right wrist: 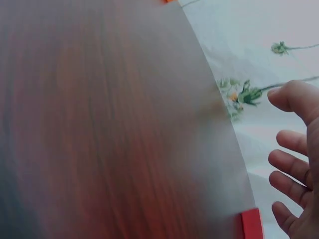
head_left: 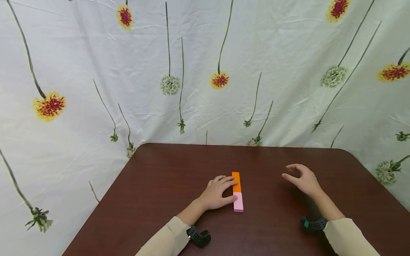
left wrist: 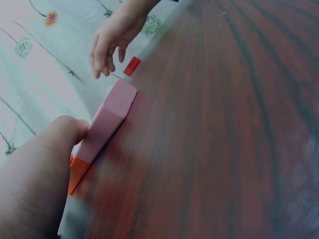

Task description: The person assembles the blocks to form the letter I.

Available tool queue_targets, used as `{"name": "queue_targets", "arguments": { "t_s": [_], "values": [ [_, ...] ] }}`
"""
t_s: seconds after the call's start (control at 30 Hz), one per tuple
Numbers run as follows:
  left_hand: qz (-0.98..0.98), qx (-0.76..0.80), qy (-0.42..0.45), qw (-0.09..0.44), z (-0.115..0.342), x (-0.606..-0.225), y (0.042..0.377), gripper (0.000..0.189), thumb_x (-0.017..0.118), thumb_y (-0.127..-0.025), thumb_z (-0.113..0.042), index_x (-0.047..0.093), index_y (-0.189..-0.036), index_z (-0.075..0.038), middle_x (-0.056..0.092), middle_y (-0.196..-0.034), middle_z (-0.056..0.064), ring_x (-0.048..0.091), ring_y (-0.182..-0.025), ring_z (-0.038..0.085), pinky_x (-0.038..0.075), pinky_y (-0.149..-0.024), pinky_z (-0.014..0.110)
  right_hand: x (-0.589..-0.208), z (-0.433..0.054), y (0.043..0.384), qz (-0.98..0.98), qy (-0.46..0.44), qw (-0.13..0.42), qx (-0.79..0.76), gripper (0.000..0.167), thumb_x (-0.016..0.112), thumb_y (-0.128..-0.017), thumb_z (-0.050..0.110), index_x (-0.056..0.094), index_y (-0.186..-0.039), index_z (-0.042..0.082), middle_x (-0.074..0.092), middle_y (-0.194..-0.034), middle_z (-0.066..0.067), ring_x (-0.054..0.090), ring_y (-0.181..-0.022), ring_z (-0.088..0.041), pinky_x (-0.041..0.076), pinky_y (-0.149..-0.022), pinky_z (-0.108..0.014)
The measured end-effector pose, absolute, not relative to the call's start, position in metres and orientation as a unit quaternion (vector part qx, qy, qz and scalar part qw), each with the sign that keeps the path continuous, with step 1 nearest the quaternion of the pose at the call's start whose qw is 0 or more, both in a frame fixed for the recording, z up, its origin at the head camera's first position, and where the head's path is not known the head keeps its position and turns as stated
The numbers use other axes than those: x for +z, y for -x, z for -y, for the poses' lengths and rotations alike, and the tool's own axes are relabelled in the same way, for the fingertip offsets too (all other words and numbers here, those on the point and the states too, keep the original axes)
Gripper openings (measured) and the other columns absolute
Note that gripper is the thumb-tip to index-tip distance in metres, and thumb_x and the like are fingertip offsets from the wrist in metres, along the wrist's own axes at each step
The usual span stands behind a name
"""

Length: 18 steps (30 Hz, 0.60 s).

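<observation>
On the table, an orange block (head_left: pixel 236 182) and a pink block (head_left: pixel 238 202) lie end to end in a line. My left hand (head_left: pixel 219 193) reaches them from the left, its fingers on the orange block and its thumb on the pink one. In the left wrist view the thumb (left wrist: pixel 75 128) touches the side of the pink block (left wrist: pixel 107 119). My right hand (head_left: pixel 302 179) is held above the table to the right, fingers spread and loosely bent, with nothing in it. A red block (left wrist: pixel 132 65) lies near it, hidden in the head view.
The dark brown wooden table (head_left: pixel 185 160) has rounded far corners. Behind it hangs a white cloth (head_left: pixel 198 106) printed with flowers. Both wrists wear black bands, the left band (head_left: pixel 198 236) close to the tabletop.
</observation>
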<state>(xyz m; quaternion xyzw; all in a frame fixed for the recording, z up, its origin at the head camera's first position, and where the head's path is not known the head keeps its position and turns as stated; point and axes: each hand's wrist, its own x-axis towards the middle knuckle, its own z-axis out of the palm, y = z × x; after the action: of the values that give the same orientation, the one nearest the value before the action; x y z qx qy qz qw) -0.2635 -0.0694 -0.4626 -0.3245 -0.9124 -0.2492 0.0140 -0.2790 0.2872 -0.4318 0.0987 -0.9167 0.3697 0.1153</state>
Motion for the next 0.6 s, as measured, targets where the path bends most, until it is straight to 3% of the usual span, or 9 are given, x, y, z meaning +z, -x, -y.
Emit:
{"name": "queue_targets", "arguments": {
  "t_s": [0.23,0.6],
  "values": [
    [0.912,-0.249,0.325,0.016,0.070,-0.464,0.264,0.056,0.053,-0.094,-0.051,0.053,-0.142,-0.022,0.039,-0.152,0.000,0.030,-0.139,0.028,0.026,-0.105,0.054,-0.430,-0.303,0.284,0.925,-0.079,0.140,0.344,0.047,0.067,-0.092,0.031,0.061,-0.120,-0.006,0.056,-0.122,-0.028,0.054,-0.106,-0.043,0.045,-0.084,-0.056],
    [0.912,-0.247,0.326,0.014,0.070,-0.462,0.263,0.056,0.053,-0.094,-0.051,0.053,-0.141,-0.022,0.040,-0.152,0.000,0.031,-0.139,0.028,0.026,-0.106,0.054,-0.436,-0.315,0.284,0.932,-0.063,0.130,0.332,0.049,0.065,-0.093,0.032,0.059,-0.119,-0.009,0.055,-0.121,-0.032,0.051,-0.107,-0.046,0.042,-0.085,-0.059]
  ]
}}
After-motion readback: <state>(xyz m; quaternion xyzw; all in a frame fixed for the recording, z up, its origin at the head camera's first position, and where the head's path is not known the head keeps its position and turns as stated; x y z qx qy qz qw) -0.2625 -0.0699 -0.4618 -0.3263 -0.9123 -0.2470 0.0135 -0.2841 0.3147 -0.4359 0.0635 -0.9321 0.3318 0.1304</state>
